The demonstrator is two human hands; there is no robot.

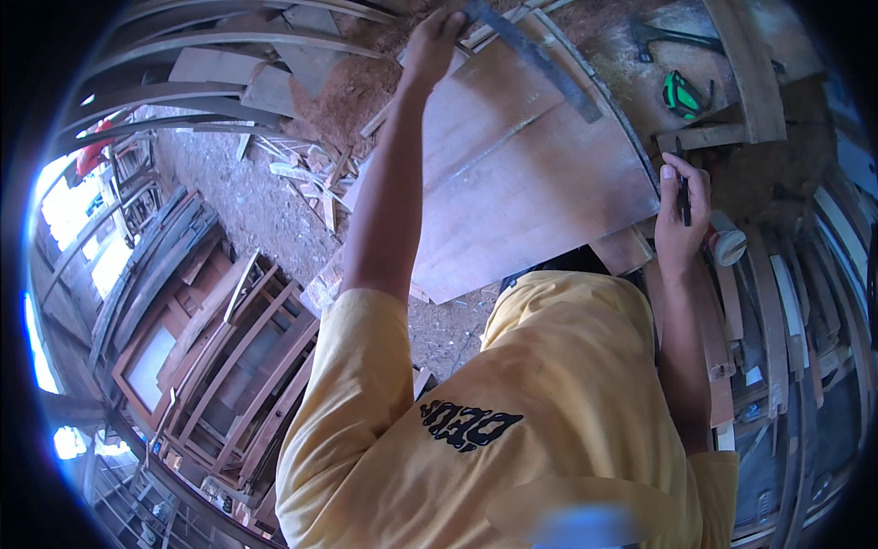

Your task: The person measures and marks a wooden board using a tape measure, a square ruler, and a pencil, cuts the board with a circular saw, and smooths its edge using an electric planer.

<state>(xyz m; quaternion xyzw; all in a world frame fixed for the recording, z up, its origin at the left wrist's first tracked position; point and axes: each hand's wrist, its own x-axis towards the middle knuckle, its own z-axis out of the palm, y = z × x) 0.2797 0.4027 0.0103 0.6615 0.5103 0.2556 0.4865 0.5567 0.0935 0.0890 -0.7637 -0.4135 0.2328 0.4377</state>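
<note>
My left hand (433,48) reaches to the far edge of a large plywood panel (530,197). Its fingers are closed at the end of a flat grey metal ruler (540,64), which lies slantwise across the panel's far right part. A thin line crosses the panel below the ruler. At the panel's right edge, my right hand (684,206) is raised and holds a slim dark pencil (683,188) upright between thumb and fingers. The far end of the ruler is cut off by the picture's top edge.
Right of the panel lie a hammer (677,38) and a green tape measure (682,95), near a wooden frame piece (748,73). A round white-topped container (729,247) sits beside my right wrist. Stacked boards (777,320) stand at right, wooden frames (242,366) at left, scraps (315,178) on the floor.
</note>
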